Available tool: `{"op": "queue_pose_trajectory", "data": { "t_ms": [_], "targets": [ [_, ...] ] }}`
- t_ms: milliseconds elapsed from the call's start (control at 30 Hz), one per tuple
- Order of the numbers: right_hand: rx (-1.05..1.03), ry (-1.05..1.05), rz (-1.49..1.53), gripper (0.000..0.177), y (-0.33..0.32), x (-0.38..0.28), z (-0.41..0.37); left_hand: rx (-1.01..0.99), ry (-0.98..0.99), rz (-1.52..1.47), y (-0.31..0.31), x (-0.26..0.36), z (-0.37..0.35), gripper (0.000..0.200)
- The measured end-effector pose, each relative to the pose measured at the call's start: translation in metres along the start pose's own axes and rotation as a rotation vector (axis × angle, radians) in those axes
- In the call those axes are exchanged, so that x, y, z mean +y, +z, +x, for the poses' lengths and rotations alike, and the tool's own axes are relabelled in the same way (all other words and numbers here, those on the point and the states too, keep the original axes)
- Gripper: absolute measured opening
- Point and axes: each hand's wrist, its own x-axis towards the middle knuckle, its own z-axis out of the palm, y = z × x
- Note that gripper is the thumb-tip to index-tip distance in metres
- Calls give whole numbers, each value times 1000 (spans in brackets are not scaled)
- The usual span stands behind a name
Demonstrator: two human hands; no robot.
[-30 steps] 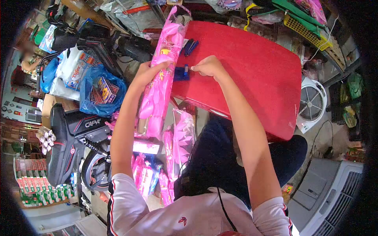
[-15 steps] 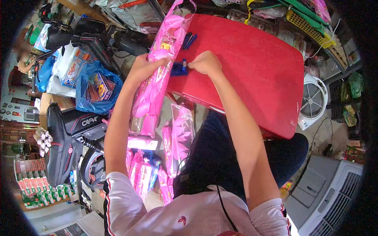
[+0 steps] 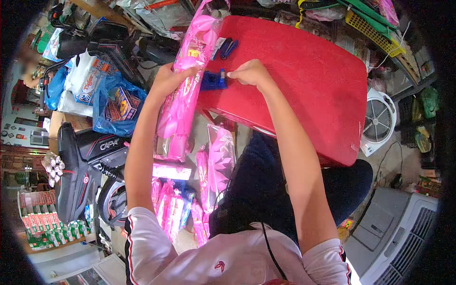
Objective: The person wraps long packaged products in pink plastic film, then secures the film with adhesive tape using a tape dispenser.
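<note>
A long pink package (image 3: 195,43) in clear wrap stands tilted at the left edge of the red table (image 3: 294,85). My left hand (image 3: 170,81) is wrapped round its middle. Right of the package, my right hand (image 3: 249,73) is closed in a pinch over the table; whatever its fingertips hold is too small to make out. Between the hands lies a blue tape dispenser (image 3: 213,80), partly behind the package. Another dark blue item (image 3: 229,48) rests on the table just above it.
More pink packages (image 3: 166,204) lie below on the left. A motorbike (image 3: 80,161) and a blue bag of boxes (image 3: 118,109) stand at the left. On the right are a white fan (image 3: 378,116) and a grey appliance (image 3: 389,228). A person (image 3: 32,76) shows at the far left.
The pink package and my left hand have shifted slightly left and down, uncovering more of the blue dispenser. My right hand has moved a little, staying pinched.
</note>
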Motion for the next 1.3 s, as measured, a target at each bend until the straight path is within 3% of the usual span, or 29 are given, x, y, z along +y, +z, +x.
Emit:
{"op": "queue_pose_trajectory", "data": {
  "t_ms": [300, 667, 767, 900, 1000, 1100, 1133, 1300],
  "targets": [
    [19, -4, 5, 35, 5, 4, 3, 225, 99, 513, -3, 18, -2, 88],
    [62, 110, -228, 36, 6, -10, 6, 188, 61, 617, 0, 20, -2, 83],
    [381, 134, -419, 38, 23, -29, -25, 213, 70, 621, -3, 22, -7, 82],
    [316, 52, -407, 42, 19, -12, -15, 262, 70, 509, -16, -1, -1, 80],
    [-36, -4, -262, 43, -5, -7, -2, 261, 98, 442, -28, 4, -8, 81],
    [-212, -146, -231, 44, -25, 4, -1, 201, 108, 334, -40, 22, -18, 78],
    [-193, -52, 73, 41, -27, 7, -9, 170, 107, 295, -44, 30, -22, 76],
    [-140, 90, 71, 37, -85, 7, -50, 104, 95, 243, -52, 66, -48, 67]
  ]
}}
